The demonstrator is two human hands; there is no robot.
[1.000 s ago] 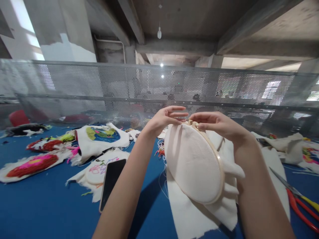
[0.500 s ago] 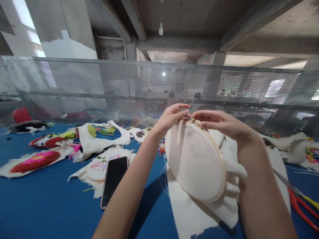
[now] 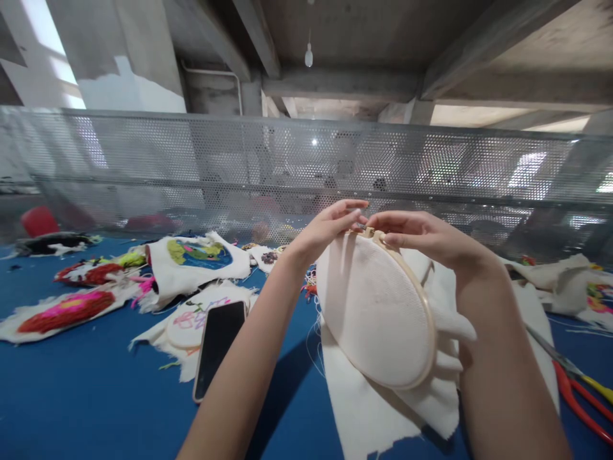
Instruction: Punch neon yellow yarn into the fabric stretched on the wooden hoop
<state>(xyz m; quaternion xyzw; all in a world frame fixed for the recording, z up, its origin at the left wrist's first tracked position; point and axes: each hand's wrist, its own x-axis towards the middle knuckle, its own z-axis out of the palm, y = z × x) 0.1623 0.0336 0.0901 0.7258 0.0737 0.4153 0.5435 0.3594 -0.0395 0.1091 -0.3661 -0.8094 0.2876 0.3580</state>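
Note:
An embroidery hoop [image 3: 431, 321] stands tilted upright in front of me, with plain white cloth [image 3: 376, 306] stretched across it and loose folds hanging below and to the right. My left hand [image 3: 330, 229] is at the hoop's top, thumb and fingers pinched at the small metal screw [image 3: 363, 226]. Close beside it, my right hand [image 3: 424, 235] grips the top right of the rim next to the clamp, its fingertips partly behind the frame. The screw is largely covered by fingers.
On the blue table [image 3: 96, 396], a phone [image 3: 221, 342] lies by my left forearm, partly on a stitched cloth [image 3: 184, 329]. Red-handled scissors [image 3: 567, 390] lie at the right. Embroidered pieces [image 3: 198, 255] spread along the left, before a perforated metal screen [image 3: 306, 166].
My left fingers have shifted slightly at the screw, the thumb moving a little to the left. The hoop and my right hand stay almost in place.

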